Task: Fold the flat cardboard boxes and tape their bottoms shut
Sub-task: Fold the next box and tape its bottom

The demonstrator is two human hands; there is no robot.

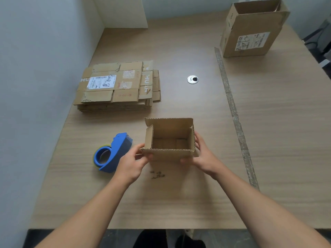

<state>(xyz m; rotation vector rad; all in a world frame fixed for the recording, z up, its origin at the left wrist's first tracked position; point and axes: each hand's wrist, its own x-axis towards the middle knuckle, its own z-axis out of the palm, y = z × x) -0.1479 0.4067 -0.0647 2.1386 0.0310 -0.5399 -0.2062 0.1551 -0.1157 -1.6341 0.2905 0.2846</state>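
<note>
- Gripping the small box [169,140] from both ends, the two hands hold it upright between them with its open side up.
- I read the left hand [132,163] as wrapped round the near-left corner, thumb on the near wall and fingers curled against the left wall.
- The right hand [202,156] pinches the near-right corner the same way, thumb on the near wall and fingers laid along the right wall.
- Inside the box I can see the bottom flaps folded flat. The far top flap stands up above the rim.
- I cannot tell whether the box rests on the table [179,203] or sits just above it.
- Just left of the left hand, a blue tape dispenser [112,153] lies on its side on the table.
- Beyond the grip and to its left sits a stack of flat boxes [116,86], the top one bearing a white label.
- Straight beyond the grip, a round metal grommet [192,79] is set in the tabletop.
- Far beyond the grip and to its right stands a large box [250,29], open at the top, with a label on its side.
- Right of the right hand, a grey strip [232,108] runs along the table.
- A few dark marks [157,174] lie on the table on my side of the grip.
</note>
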